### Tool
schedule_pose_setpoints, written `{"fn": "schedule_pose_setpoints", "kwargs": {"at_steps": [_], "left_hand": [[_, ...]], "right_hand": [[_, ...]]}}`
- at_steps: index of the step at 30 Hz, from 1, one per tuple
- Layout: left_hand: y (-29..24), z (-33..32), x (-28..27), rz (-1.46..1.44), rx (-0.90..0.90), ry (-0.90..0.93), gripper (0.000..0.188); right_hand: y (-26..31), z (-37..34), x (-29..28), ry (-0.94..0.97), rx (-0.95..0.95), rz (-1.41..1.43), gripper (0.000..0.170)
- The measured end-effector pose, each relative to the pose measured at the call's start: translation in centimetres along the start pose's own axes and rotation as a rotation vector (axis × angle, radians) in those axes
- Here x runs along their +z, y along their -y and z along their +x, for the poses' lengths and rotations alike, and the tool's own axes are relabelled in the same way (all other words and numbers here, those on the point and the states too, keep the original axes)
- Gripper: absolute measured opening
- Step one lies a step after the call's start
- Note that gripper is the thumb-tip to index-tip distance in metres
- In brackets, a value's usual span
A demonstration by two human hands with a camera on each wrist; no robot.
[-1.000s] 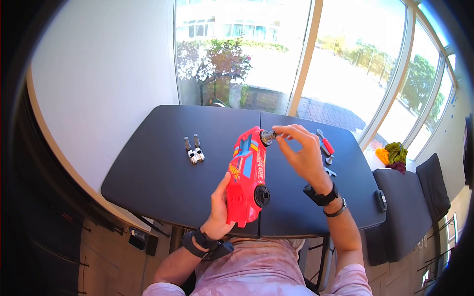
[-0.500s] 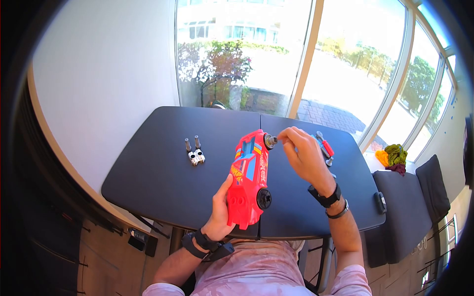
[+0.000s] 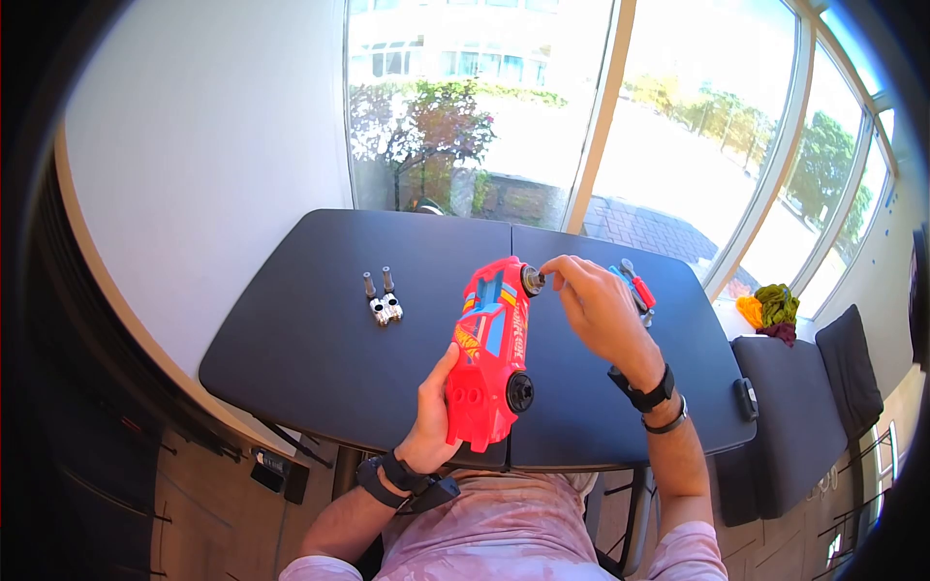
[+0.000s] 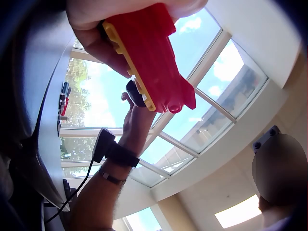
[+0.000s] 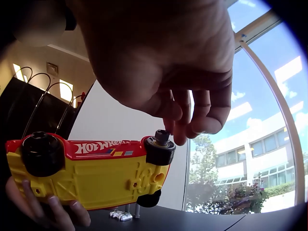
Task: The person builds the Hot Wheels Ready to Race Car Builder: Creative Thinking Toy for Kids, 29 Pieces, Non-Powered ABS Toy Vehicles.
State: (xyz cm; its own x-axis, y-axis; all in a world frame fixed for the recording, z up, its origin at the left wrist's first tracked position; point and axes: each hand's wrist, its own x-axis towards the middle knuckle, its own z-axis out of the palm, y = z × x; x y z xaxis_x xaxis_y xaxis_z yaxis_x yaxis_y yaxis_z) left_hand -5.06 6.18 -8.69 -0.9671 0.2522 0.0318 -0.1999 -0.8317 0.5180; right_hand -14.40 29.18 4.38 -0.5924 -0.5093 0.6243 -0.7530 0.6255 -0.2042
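While the left hand (image 3: 426, 412) grips the near end of a red Hot Wheels toy car (image 3: 492, 353), fingers spread along its yellow base (image 5: 106, 183), the right hand (image 3: 610, 315) is at the far end, its fingers bent beside a grey fitting (image 5: 162, 135) that juts from the far wheel (image 5: 160, 154); whether they pinch it or merely touch it, I can't tell. The car is held tilted above the black table (image 3: 300, 358).

The work seems partway along: three black wheels show on the car, the fourth corner being out of sight. With the fitting standing proud of its hub, that corner looks unfinished. A silver engine-like piece (image 3: 385, 308) lies apart on the table, two grey pegs (image 3: 387, 279) by it.

Open tabletop stretches left of the car. Room is tightest at the near edge, close to the person's body. Beyond the right hand, a red-handled tool (image 3: 641, 290) lies near the table's far right edge
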Motion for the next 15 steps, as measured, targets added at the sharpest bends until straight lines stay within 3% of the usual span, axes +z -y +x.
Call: {"fn": "schedule_pose_setpoints", "kwargs": {"at_steps": [12, 15], "left_hand": [[-0.2, -0.2, 0.1, 0.02, -0.017, 0.025, 0.066], [-0.1, -0.2, 0.3, 0.023, -0.012, 0.027, 0.066]], "right_hand": [[0.5, 0.3, 0.4, 0.012, 0.015, 0.017, 0.018], [0.2, 0.6, 0.2, 0.123, 0.081, -0.197, 0.021]]}}
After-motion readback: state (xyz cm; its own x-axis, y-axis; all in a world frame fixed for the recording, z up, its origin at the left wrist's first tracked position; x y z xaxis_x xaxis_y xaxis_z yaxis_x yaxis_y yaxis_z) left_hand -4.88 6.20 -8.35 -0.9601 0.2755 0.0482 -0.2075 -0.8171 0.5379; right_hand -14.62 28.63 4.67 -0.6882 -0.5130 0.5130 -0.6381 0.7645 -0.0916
